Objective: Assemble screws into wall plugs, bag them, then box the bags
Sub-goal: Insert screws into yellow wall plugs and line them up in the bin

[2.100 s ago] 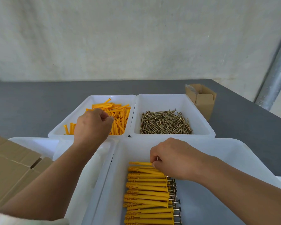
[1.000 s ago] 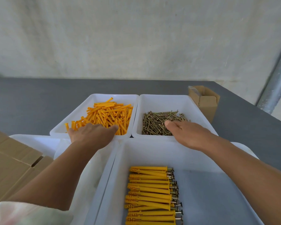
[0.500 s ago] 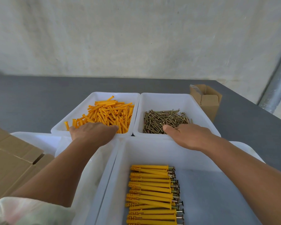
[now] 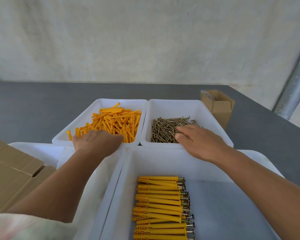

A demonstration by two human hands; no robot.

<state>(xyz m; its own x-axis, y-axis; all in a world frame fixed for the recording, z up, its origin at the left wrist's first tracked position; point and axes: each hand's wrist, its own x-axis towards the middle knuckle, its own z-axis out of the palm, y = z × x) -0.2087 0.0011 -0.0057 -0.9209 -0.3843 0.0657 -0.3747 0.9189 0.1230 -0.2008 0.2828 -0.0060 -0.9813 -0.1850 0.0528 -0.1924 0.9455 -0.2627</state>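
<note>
View from a head-worn camera, looking down at a grey bench (image 4: 33, 108) with white trays. Two seconds ago the right hand (image 4: 201, 142) was laying a finished piece at the top of the row in the big tray (image 4: 232, 213) by the near edge, and the left hand (image 4: 97, 142) hung as a fist over the loose parts. Both hands have since gone forward to the two smaller trays toward the middle of the bench. The left hand lies palm down on the heap of orange wall plugs (image 4: 118, 122); its fingers dip out of sight among them, so whether they pinch one cannot be told. The right hand rests on the pile of brass screws (image 4: 164, 129), fingers (image 4: 182, 129) slightly spread, forefinger and thumb apart, nothing lifted yet. The assembled plugs (image 4: 159, 205), screw heads pointing right, lie in a neat column in the near tray. This looks like the start of another assembly round: one plug and one screw still to be picked. No bags show. A small open cardboard box (image 4: 220, 108) stands near the far right corner, and a larger box (image 4: 10, 174) sits at the left edge.
</note>
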